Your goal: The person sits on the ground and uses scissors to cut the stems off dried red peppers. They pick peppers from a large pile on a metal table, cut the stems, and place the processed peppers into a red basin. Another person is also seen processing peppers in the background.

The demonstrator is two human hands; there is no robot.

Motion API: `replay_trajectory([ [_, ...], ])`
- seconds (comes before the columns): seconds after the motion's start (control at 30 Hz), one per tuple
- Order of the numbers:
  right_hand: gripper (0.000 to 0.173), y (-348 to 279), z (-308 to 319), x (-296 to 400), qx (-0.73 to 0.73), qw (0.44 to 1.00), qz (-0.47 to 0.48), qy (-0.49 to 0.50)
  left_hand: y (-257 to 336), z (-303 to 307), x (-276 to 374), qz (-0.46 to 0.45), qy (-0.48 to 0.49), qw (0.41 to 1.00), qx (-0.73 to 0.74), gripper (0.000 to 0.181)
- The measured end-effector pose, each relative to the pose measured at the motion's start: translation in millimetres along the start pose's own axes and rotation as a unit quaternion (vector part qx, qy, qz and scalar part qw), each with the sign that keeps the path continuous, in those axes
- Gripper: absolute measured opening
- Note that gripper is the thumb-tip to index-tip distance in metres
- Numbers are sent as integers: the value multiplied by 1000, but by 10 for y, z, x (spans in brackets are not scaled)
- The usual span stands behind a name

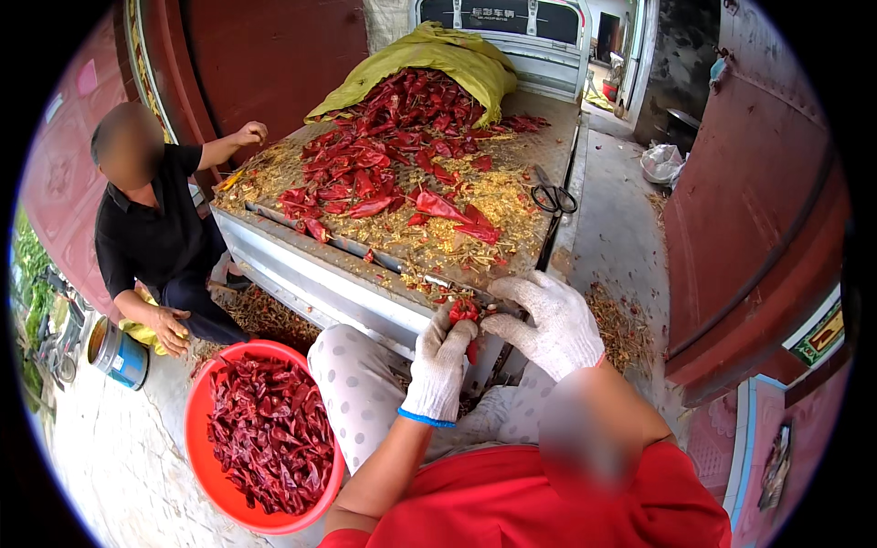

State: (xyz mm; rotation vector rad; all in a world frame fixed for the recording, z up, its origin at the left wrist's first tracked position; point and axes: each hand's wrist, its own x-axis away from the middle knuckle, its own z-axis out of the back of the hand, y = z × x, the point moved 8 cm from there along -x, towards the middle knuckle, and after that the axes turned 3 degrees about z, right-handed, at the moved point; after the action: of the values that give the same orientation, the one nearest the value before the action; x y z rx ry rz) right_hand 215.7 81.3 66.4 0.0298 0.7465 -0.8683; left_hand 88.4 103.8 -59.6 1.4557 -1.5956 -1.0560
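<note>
My left hand (438, 366), in a white knit glove with a blue cuff, grips a dried red chili pepper (464, 311) just off the rear edge of a truck bed (527, 130). My right hand (551, 325), gloved in white too, is just right of the pepper. Its thumb and forefinger are apart, with a small pale bit by their tips that I cannot make out clearly. Ahead of both hands, loose red chilies (363, 185) lie on the bed among yellow seeds (503, 195) and stem scraps. More spill from a yellow woven sack (452, 51).
Black-handled scissors (553, 197) lie at the bed's right edge. On the floor to my left stands a red basin (199, 449) of chili pieces. Beyond it are a paint bucket (123, 359) and a seated person in black (157, 233). Stem litter (620, 318) covers floor at right.
</note>
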Motion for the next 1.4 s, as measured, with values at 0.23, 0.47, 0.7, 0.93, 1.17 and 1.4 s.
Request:
replay_trajectory([
  [0.23,22,120,-199,-25,-157,987,25,-18,-86,-116,15,64,-46,995,62,36],
  [0.47,19,593,-514,244,-505,820,-269,-21,-184,-325,19,156,-41,977,141,26],
  [0.7,19,1337,-89,395,-464,835,-294,20,-336,-355,-93,146,-111,961,209,19],
  [0.93,34,1591,232,121,157,967,-177,-93,-175,-438,-28,130,-149,959,205,28],
  [1.17,34,1612,-653,-661,163,970,-129,-124,-46,-262,-109,106,-124,956,242,27],
  [1.4,34,1137,-85,-513,70,974,-125,-174,128,-35,-117,-21,-14,999,39,40],
])
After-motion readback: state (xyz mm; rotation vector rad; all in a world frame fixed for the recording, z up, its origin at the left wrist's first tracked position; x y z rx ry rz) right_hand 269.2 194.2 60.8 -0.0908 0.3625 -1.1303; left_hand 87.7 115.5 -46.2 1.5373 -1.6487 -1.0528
